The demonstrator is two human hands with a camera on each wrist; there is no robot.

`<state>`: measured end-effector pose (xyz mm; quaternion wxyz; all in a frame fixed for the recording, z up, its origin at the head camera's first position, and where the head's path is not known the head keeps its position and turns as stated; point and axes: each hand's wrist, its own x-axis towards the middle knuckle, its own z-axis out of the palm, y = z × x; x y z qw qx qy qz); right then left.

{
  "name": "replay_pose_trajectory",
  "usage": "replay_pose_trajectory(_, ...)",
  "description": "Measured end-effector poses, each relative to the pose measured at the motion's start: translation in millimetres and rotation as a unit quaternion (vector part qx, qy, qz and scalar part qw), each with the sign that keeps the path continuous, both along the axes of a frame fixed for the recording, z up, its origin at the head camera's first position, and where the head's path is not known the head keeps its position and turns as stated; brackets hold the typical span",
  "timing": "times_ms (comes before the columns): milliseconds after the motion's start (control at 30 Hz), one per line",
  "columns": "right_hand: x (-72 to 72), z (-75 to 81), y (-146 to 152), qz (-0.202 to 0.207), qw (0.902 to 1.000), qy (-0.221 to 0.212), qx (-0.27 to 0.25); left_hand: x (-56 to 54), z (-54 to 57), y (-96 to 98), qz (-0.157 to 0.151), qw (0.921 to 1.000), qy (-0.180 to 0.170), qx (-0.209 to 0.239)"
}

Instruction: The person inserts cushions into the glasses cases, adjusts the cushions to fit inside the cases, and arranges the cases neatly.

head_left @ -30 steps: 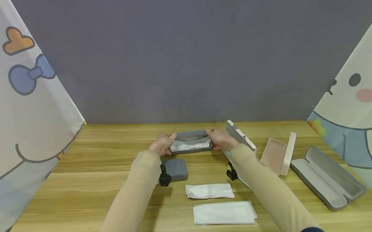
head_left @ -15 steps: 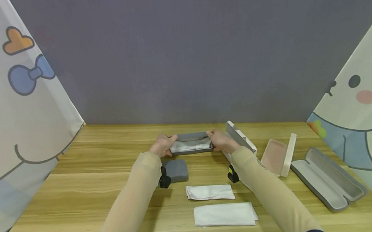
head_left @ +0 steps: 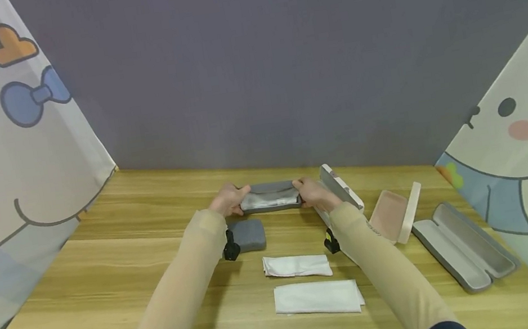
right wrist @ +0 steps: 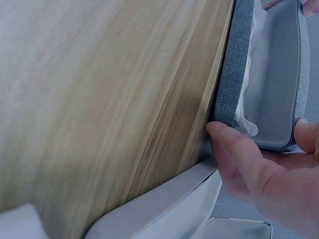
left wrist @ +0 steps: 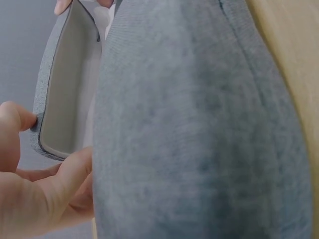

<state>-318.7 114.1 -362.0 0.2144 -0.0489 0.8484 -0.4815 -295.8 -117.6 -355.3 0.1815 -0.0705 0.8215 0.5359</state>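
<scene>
An open grey glasses case lies at the back middle of the table, its hinged lid raised on the far side. A folded white cloth fills its base; in the right wrist view a loose edge of the cloth shows along the front wall. My left hand grips the left end, thumb on the lid's rim and fingers low at the base. At the opposite end my right hand holds it likewise, with its thumb on the lid. A closed grey case sits nearer, beside my left wrist.
Two folded white cloths, a smaller one and a larger one, lie in front. To the right stand an open white case partly behind my right arm, an open pink-lined case and an open grey case. A grey wall rises behind.
The head view has tilted slightly, shifting the whole scene a little upward. Both hands keep their hold on the open glasses case, which stays in place.
</scene>
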Motion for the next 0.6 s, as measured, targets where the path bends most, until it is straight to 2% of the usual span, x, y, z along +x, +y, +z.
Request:
replay_pose_trajectory(267,-0.7,0.2,0.2,0.000,0.9999,0.006,0.012,2.0,1.9,1.8,0.011,0.9999,0.001,0.004)
replay_pose_trajectory(600,1.9,0.6,2.0,0.001,0.9999,0.006,0.011,5.2,0.6,-0.8,-0.006,1.0000,0.004,-0.001)
